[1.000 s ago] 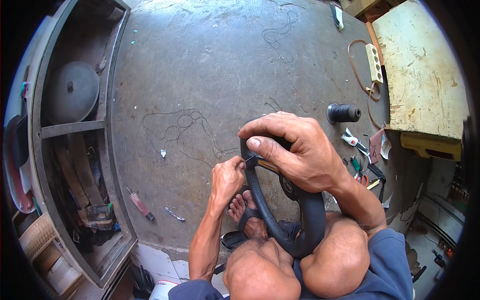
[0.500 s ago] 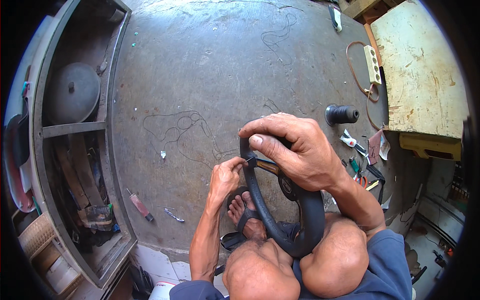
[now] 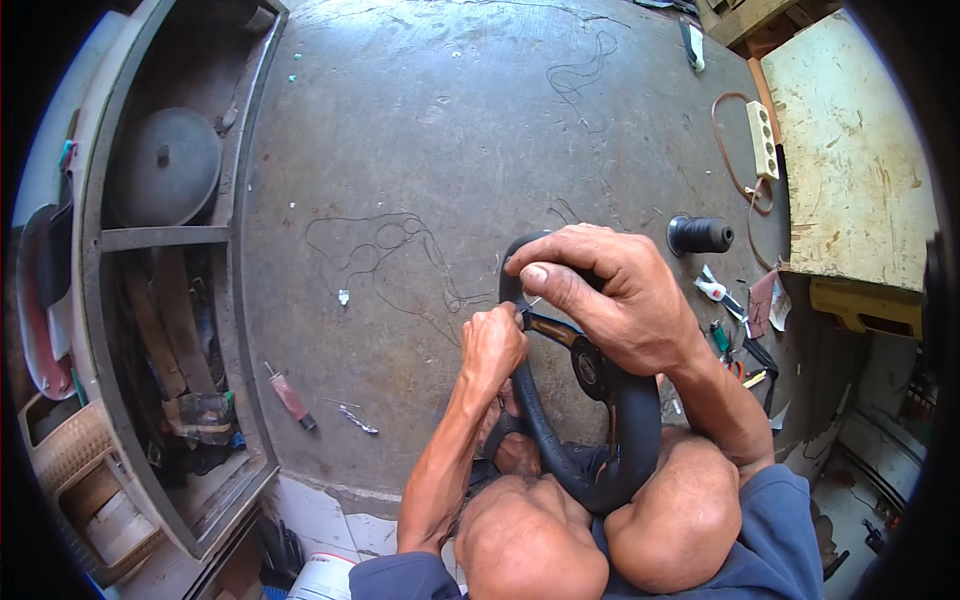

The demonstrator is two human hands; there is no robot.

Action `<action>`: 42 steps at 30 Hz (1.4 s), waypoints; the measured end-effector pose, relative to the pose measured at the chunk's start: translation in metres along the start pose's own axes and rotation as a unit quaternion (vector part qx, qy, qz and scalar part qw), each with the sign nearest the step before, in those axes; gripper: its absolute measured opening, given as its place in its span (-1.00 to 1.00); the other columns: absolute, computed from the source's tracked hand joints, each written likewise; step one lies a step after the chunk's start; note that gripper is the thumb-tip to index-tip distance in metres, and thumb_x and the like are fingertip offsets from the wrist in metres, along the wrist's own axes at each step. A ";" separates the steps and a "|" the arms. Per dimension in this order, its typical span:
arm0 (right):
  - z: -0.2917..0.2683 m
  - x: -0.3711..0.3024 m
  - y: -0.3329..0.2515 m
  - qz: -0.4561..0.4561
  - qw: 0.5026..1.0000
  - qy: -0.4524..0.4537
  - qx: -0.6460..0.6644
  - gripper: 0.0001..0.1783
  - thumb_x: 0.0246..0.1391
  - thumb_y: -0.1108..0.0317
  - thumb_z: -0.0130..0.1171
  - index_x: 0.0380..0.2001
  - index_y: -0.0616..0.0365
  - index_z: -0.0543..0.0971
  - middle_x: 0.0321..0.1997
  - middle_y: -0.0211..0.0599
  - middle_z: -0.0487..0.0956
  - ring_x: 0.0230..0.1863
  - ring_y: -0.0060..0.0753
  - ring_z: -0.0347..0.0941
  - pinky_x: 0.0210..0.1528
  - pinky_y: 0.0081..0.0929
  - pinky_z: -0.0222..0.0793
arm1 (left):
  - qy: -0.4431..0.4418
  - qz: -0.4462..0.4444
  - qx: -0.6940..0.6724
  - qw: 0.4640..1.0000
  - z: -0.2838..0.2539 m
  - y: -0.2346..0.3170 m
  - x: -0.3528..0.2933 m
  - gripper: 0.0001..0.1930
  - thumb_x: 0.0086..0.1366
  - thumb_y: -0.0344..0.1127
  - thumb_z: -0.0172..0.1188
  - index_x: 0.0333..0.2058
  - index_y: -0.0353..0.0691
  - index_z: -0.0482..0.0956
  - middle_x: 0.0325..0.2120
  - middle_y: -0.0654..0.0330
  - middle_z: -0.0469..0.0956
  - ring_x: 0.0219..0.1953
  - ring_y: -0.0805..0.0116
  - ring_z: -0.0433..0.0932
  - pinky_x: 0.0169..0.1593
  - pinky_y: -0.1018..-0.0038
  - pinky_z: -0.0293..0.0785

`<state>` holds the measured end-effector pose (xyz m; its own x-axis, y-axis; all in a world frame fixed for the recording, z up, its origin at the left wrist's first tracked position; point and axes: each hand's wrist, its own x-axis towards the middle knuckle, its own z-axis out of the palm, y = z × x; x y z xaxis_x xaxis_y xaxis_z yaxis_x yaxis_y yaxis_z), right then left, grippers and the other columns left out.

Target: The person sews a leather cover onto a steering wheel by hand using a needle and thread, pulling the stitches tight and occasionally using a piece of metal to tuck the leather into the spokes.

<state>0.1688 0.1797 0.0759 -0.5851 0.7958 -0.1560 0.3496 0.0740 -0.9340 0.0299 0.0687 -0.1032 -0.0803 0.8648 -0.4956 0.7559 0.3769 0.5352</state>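
Observation:
A black steering wheel [image 3: 552, 447] stands tilted between my knees, its hub and a spoke with a yellowish edge facing left. My right hand [image 3: 620, 300] is wrapped over the upper rim, thumb lying along it. At the rim's left side, beside the spoke, my left hand [image 3: 493, 345] is closed in a pinch with its fingertips against the wheel. What it pinches is too small to make out. Thin black thread [image 3: 425, 245] lies in loops on the floor and runs toward these fingers.
A black thread spool [image 3: 698, 235] lies right of the wheel, near a white tube [image 3: 712, 287] and several small tools. Farther right are a power strip [image 3: 763, 140] and a pale cabinet [image 3: 850, 150]. A metal-framed shelf [image 3: 165, 236] borders the left, with a reddish tube [image 3: 292, 402] nearby.
The whole view has shifted, so floor things sit farther right. My left hand has turned and come closer against the rim, covering more of my foot. My right hand keeps its hold.

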 end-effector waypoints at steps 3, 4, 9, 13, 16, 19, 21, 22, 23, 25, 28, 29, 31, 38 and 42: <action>-0.003 0.000 0.013 -0.031 0.994 0.093 0.043 -0.66 0.31 0.23 0.22 -0.02 0.26 0.65 -0.08 -0.11 0.67 -0.13 -0.34 0.62 -0.05 -0.37 0.53 | -0.021 0.003 -0.060 0.998 -0.016 0.001 -0.006 -0.71 0.36 -0.18 0.20 -0.28 -0.36 0.60 -0.42 -0.34 0.62 -0.22 -0.38 0.63 -0.12 -0.12 0.51; -0.004 0.001 0.020 -0.025 0.992 0.112 0.061 -0.66 0.32 0.24 0.20 0.01 0.26 0.63 -0.03 -0.12 0.66 -0.09 -0.33 0.61 -0.03 -0.37 0.52 | -0.001 -0.004 -0.044 0.999 -0.017 -0.014 -0.009 -0.73 0.33 -0.19 0.26 -0.24 -0.32 0.63 -0.42 -0.19 0.66 -0.26 -0.22 0.66 -0.16 0.01 0.51; -0.025 -0.009 0.138 0.003 0.974 0.167 -0.151 -0.75 0.27 0.33 0.19 -0.07 0.22 0.65 -0.05 -0.08 0.65 -0.06 -0.13 0.59 0.05 -0.30 0.50 | 0.001 0.011 -0.054 0.998 -0.032 -0.017 -0.010 -0.80 0.31 -0.26 0.26 -0.27 -0.31 0.64 -0.39 -0.15 0.66 -0.27 -0.18 0.66 -0.19 0.08 0.52; -0.002 -0.009 0.166 -0.089 0.967 -0.011 -0.238 -0.66 0.04 0.32 0.32 -0.09 0.18 0.64 -0.10 -0.10 0.63 0.04 0.01 0.49 0.12 -0.17 0.43 | 0.035 0.041 -0.064 0.997 -0.017 -0.023 -0.007 -0.84 0.30 -0.31 0.24 -0.29 -0.30 0.63 -0.39 -0.15 0.65 -0.25 -0.20 0.65 -0.17 0.06 0.52; 0.008 0.003 0.170 -0.175 0.951 -0.140 -0.213 -0.58 0.09 0.31 0.36 0.04 0.09 0.61 -0.03 -0.07 0.61 0.04 0.02 0.50 0.16 -0.16 0.42 | 0.068 0.043 -0.067 0.995 -0.012 -0.022 -0.006 -0.87 0.29 -0.34 0.23 -0.30 -0.29 0.63 -0.40 -0.14 0.65 -0.26 -0.21 0.64 -0.17 0.04 0.51; 0.020 0.016 0.194 -0.182 0.947 -0.193 -0.180 -0.60 0.01 0.18 0.39 -0.08 0.10 0.64 -0.11 -0.11 0.63 -0.04 0.02 0.53 0.08 -0.10 0.42 | 0.094 0.029 -0.050 0.994 -0.012 -0.022 -0.008 -0.89 0.28 -0.36 0.23 -0.32 -0.28 0.61 -0.41 -0.12 0.65 -0.27 -0.21 0.64 -0.19 0.03 0.50; 0.019 0.013 0.230 -0.172 0.940 -0.233 -0.179 -0.57 -0.04 0.05 0.39 -0.18 0.10 0.67 -0.17 -0.09 0.66 -0.08 0.04 0.57 -0.01 -0.05 0.41 | 0.096 0.041 -0.053 0.993 -0.002 -0.012 -0.003 -0.89 0.26 -0.36 0.25 -0.35 -0.28 0.59 -0.43 -0.12 0.64 -0.27 -0.21 0.63 -0.20 0.02 0.50; 0.023 0.019 0.229 -0.176 0.940 -0.235 -0.176 -0.57 -0.04 0.05 0.39 -0.18 0.10 0.67 -0.17 -0.09 0.66 -0.08 0.04 0.57 -0.01 -0.05 0.41 | 0.099 0.036 -0.050 0.993 -0.002 -0.014 -0.004 -0.89 0.26 -0.36 0.25 -0.35 -0.28 0.59 -0.43 -0.12 0.64 -0.27 -0.21 0.63 -0.20 0.02 0.50; 0.026 0.025 0.228 -0.175 0.927 -0.265 -0.199 -0.57 -0.04 0.05 0.40 -0.18 0.11 0.68 -0.20 -0.10 0.66 -0.08 0.04 0.57 -0.01 -0.05 0.41 | 0.111 0.044 -0.046 0.992 -0.001 -0.017 -0.005 -0.90 0.26 -0.37 0.24 -0.36 -0.27 0.58 -0.43 -0.11 0.64 -0.29 -0.21 0.64 -0.22 0.01 0.50; 0.030 0.028 0.223 -0.176 0.913 -0.294 -0.223 -0.57 -0.04 0.05 0.40 -0.18 0.11 0.68 -0.22 -0.10 0.67 -0.09 0.05 0.57 -0.01 -0.05 0.40 | 0.114 0.051 -0.039 0.991 -0.002 -0.017 -0.003 -0.91 0.27 -0.37 0.22 -0.36 -0.27 0.58 -0.43 -0.13 0.64 -0.29 -0.20 0.65 -0.23 0.00 0.51; 0.021 0.025 0.213 -0.184 0.910 -0.293 -0.228 -0.74 0.01 0.20 0.34 -0.28 0.12 0.67 -0.27 -0.15 0.67 -0.10 0.05 0.55 -0.01 -0.08 0.41 | 0.060 0.032 -0.055 0.996 -0.008 -0.004 -0.006 -0.86 0.28 -0.31 0.26 -0.32 -0.26 0.62 -0.39 -0.15 0.65 -0.24 -0.20 0.64 -0.17 0.03 0.52; 0.010 0.022 0.213 -0.194 0.896 -0.283 -0.281 -0.80 0.06 0.25 0.28 -0.31 0.13 0.63 -0.33 -0.15 0.62 -0.21 0.00 0.54 -0.08 -0.11 0.44 | 0.029 0.024 -0.040 0.998 -0.011 0.000 -0.003 -0.79 0.29 -0.24 0.30 -0.25 -0.28 0.62 -0.39 -0.15 0.66 -0.24 -0.19 0.66 -0.16 0.06 0.53; -0.013 0.013 0.215 -0.166 0.866 -0.293 -0.370 -0.89 0.05 0.37 0.21 -0.34 0.13 0.58 -0.35 -0.17 0.60 -0.24 -0.03 0.52 -0.11 -0.11 0.44 | 0.046 0.049 -0.059 0.996 -0.017 -0.005 -0.007 -0.75 0.27 -0.23 0.33 -0.21 -0.29 0.60 -0.41 -0.14 0.67 -0.26 -0.17 0.67 -0.16 0.08 0.54; -0.117 -0.108 0.245 0.088 0.863 -0.162 -0.470 -0.89 0.03 0.41 0.16 -0.31 0.07 0.55 -0.32 -0.23 0.57 -0.10 -0.05 0.53 -0.07 -0.06 0.47 | -0.004 0.107 -0.116 0.987 -0.040 -0.031 -0.003 -0.69 0.22 -0.41 0.37 -0.08 -0.30 0.56 -0.45 0.00 0.68 -0.34 0.05 0.69 -0.22 0.23 0.53; -0.107 -0.121 0.248 0.113 0.816 -0.115 -0.555 -0.76 0.01 0.45 0.17 -0.20 0.08 0.59 -0.20 -0.17 0.59 -0.09 -0.04 0.54 -0.05 -0.13 0.51 | -0.013 0.061 -0.186 0.980 -0.042 -0.030 -0.003 -0.69 0.24 -0.41 0.36 -0.05 -0.28 0.58 -0.46 0.09 0.67 -0.38 0.29 0.66 -0.25 0.33 0.53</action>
<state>0.4042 0.1657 -0.1022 -0.4915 0.7399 -0.4593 0.8399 0.5421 -0.0256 -0.0196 0.0687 -0.0887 0.0164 0.9045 -0.4261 0.4683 0.3696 0.8026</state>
